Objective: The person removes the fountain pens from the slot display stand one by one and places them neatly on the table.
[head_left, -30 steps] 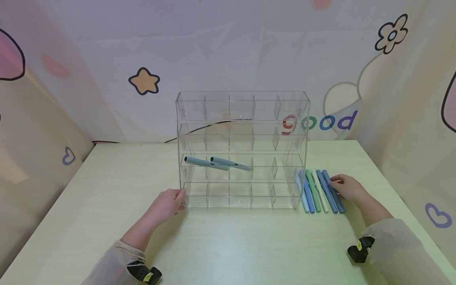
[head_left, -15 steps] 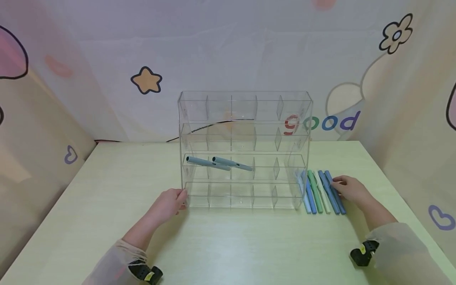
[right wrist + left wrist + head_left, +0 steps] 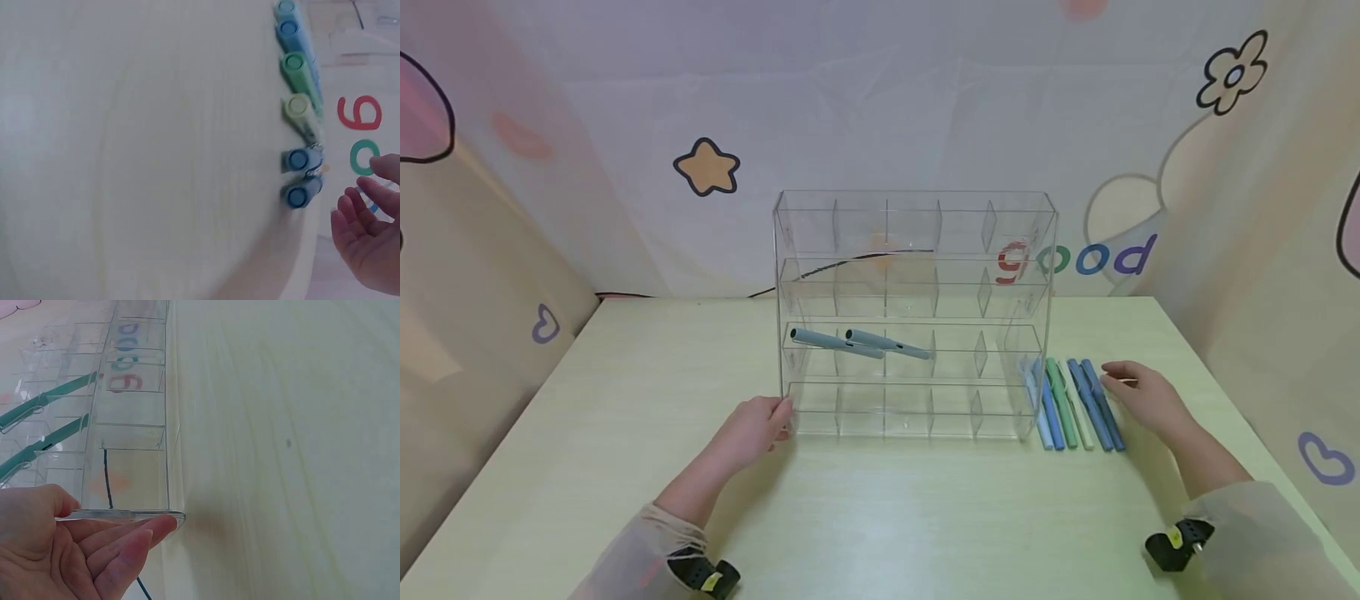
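Note:
A clear acrylic display rack [image 3: 910,312], split into tiers and compartments, stands upright on the table. Its lower left side edge is pinched by my left hand [image 3: 747,432]; the left wrist view shows the thumb [image 3: 62,501] on one face of the side panel and the fingers on the other. Two grey-blue pens [image 3: 887,344] lie slanted in the rack's second tier from the bottom, toward the left. To the rack's right several pens lie side by side, among them a green pen [image 3: 1062,404] and a dark blue pen [image 3: 1103,407]. Just right of this row my right hand [image 3: 1150,404] hovers, fingers loosely bent, holding nothing.
The pale wooden table [image 3: 880,508] runs beneath everything. A printed cloth backdrop [image 3: 880,108] closes off the back and both sides. The leftmost loose pens overlap the rack's right side in the head view.
My right hand has drawn off the dark blue pen, a little to the right, leaving the pens lying in their row. The left hand keeps its grip on the rack.

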Available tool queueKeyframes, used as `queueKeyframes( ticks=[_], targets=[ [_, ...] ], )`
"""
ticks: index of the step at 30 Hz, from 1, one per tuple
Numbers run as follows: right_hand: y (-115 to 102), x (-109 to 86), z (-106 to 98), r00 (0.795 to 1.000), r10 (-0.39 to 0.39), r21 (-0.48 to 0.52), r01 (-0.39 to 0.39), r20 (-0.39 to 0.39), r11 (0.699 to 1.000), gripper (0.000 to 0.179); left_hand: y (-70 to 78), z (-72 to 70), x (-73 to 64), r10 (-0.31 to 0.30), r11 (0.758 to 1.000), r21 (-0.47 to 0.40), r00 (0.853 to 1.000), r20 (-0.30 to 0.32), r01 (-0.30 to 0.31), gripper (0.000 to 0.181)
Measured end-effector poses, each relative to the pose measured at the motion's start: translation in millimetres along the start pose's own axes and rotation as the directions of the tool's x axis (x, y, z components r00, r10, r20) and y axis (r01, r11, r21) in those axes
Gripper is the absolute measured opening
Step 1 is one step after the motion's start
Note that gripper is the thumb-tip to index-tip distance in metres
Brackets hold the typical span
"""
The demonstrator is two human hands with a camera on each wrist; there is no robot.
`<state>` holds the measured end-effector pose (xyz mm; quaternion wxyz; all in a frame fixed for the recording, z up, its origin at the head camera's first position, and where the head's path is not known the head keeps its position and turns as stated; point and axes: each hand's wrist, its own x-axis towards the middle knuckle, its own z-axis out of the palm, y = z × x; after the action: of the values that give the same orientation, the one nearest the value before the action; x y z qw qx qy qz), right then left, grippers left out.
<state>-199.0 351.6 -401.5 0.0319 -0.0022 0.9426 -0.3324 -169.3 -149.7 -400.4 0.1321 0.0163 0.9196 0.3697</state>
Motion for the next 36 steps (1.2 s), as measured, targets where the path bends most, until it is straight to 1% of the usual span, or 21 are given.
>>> queueKeyframes(
  ticks=[6, 9, 12, 19, 22, 26, 30, 33, 36],
  targets=[
    [-19.1, -7.8, -1.8, 0.997, -0.068, 0.070, 0.071, -0.042, 0.995, 0.050, 2.4, -1.6, -2.3, 0.003, 1.000, 0.006, 1.000, 0.003, -0.003, 0.034],
    [-29.5, -10.7, -2.8, 0.992, -0.114, 0.080, 0.118, -0.061, 0.990, 0.049, 3.3, -1.4, -1.8, 0.007, 1.000, 0.007, 1.000, 0.000, -0.007, 0.034],
    [-41.5, -13.3, -3.4, 0.987, -0.143, 0.093, 0.150, -0.075, 0.984, 0.048, 3.9, -1.2, -1.2, 0.007, 1.000, 0.006, 1.000, -0.002, -0.007, 0.035],
    [-71.6, -22.1, -3.5, 0.982, -0.158, 0.158, 0.172, -0.099, 0.972, 0.047, 3.6, 0.4, 1.9, 0.005, 1.000, -0.003, 1.000, -0.002, -0.005, 0.035],
    [-81.2, -24.0, -0.8, 0.978, -0.167, 0.183, 0.188, -0.124, 0.965, 0.044, 3.8, 0.8, 2.1, 0.005, 1.000, -0.003, 1.000, 0.002, -0.005, 0.034],
    [-94.6, -27.0, 2.5, 0.969, -0.198, 0.233, 0.228, -0.147, 0.946, 0.040, 4.4, 0.5, 0.9, 0.003, 1.000, -0.006, 1.000, 0.006, -0.003, 0.034],
    [-108.4, -29.2, 5.9, 0.959, -0.234, 0.296, 0.273, -0.162, 0.915, 0.036, 4.2, 0.4, 0.0, 0.002, 1.000, -0.016, 1.000, 0.002, -0.002, 0.035],
    [-116.0, -29.1, 9.8, 0.952, -0.255, 0.298, 0.297, -0.172, 0.907, 0.034, 4.2, -0.2, -1.4, 0.004, 1.000, -0.020, 1.000, -0.001, -0.004, 0.037],
    [-120.0, -27.8, 15.0, 0.945, -0.273, 0.248, 0.312, -0.181, 0.917, 0.032, 3.0, -0.7, -1.5, 0.011, 1.000, -0.013, 1.000, -0.004, -0.011, 0.035]
  ],
)
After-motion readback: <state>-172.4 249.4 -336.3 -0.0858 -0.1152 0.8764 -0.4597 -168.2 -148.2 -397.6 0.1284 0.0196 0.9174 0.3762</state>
